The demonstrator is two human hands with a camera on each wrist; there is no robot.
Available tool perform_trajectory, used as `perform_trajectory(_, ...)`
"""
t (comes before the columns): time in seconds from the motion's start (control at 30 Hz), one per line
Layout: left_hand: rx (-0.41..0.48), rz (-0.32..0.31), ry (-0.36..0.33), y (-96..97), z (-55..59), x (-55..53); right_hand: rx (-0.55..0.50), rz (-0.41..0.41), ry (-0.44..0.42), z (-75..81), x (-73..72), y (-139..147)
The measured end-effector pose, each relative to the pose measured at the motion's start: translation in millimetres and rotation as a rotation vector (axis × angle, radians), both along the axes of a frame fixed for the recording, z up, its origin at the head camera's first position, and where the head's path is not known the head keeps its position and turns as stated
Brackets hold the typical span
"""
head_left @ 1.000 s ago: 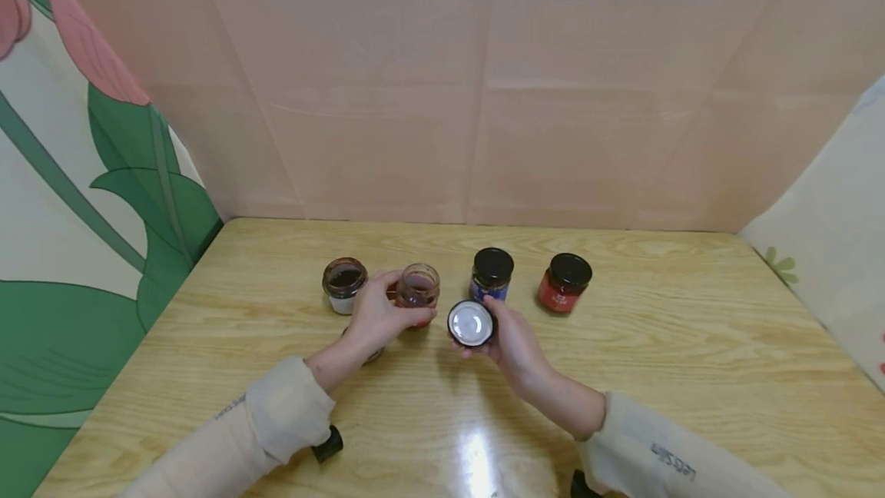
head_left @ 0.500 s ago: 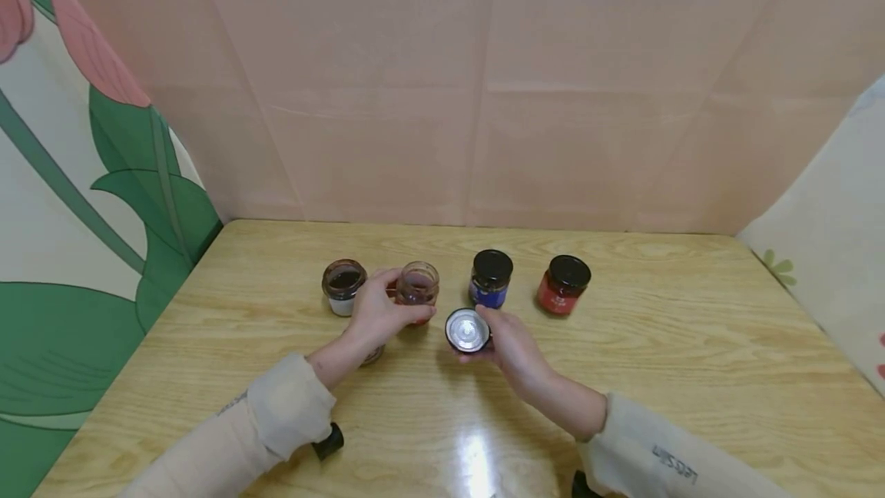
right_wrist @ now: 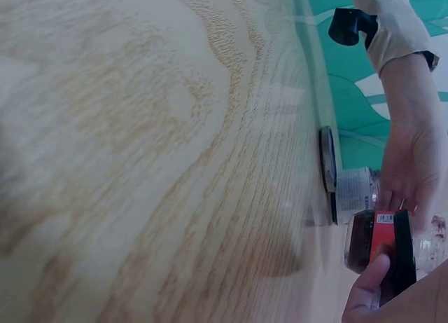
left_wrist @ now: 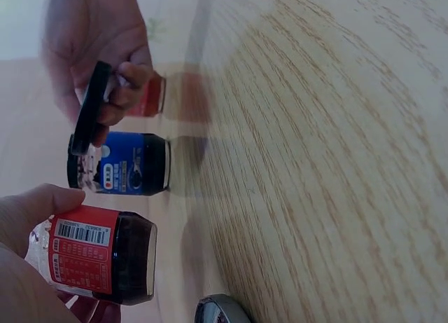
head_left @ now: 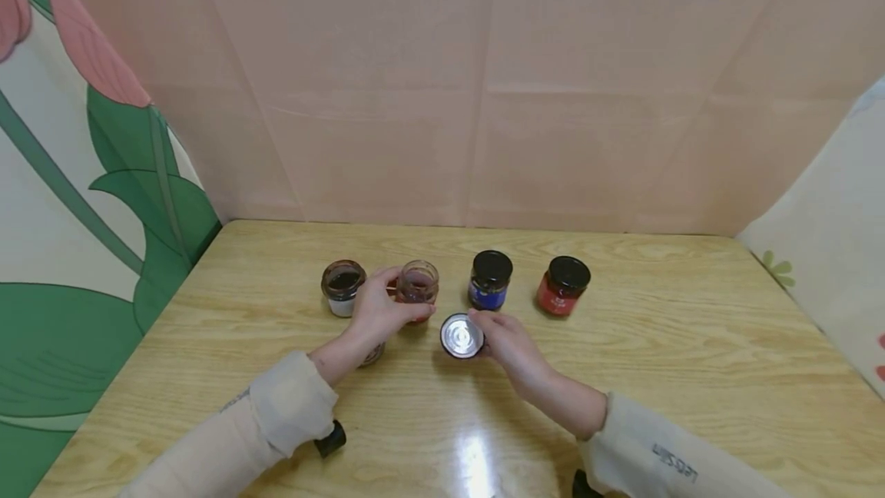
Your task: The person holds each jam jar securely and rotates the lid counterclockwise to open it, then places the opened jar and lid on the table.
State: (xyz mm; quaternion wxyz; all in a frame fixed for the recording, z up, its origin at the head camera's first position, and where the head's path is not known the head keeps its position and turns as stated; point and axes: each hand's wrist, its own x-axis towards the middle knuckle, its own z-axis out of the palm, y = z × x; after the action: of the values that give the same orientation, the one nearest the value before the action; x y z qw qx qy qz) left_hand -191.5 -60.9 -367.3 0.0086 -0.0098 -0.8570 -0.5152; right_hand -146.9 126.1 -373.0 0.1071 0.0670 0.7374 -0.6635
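My left hand point(head_left: 379, 309) grips a lidless glass jar point(head_left: 419, 280) with a red label, thumb on the near side and fingers behind. Dark contents show low in this jar in the left wrist view, where its base stands off the tabletop. My right hand point(head_left: 510, 346) holds a black-rimmed lid point(head_left: 462, 336) by its edge, silver inner face turned up. The lid is just right of and nearer than the jar, apart from it. Another lid point(left_wrist: 221, 310) lies on the table, partly hidden by my left wrist in the head view.
A lidless jar point(head_left: 344, 288) with a pale label stands left of my left hand. Behind the held lid is a black-capped jar point(head_left: 489, 283) with a blue label. Farther right stands a black-capped jar point(head_left: 563, 287) with a red label. All rest on the wooden table point(head_left: 664, 344).
My right hand has brought the lid slightly left and toward me, and the lid's inner face has tilted further upward. My left hand and its jar have barely moved.
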Motion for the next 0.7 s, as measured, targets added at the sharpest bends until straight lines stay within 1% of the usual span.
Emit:
perform_trajectory(0.2,-0.003,0.01,0.006,1.4,-3.8,-2.0,0.052,0.022,-0.007,-0.9,-1.1,1.4)
perform_trajectory(0.4,-0.012,0.021,0.007,1.4,-6.8,-4.3,0.062,0.057,-0.013,-1.8,-3.4,2.9)
perform_trajectory(0.6,-0.014,0.035,-0.015,1.6,-7.3,-8.3,0.033,0.114,-0.025,-3.9,-4.5,2.9)
perform_trajectory(0.7,-0.014,0.042,-0.031,1.8,-7.9,-10.2,0.008,0.129,-0.026,-5.4,-5.2,2.4)
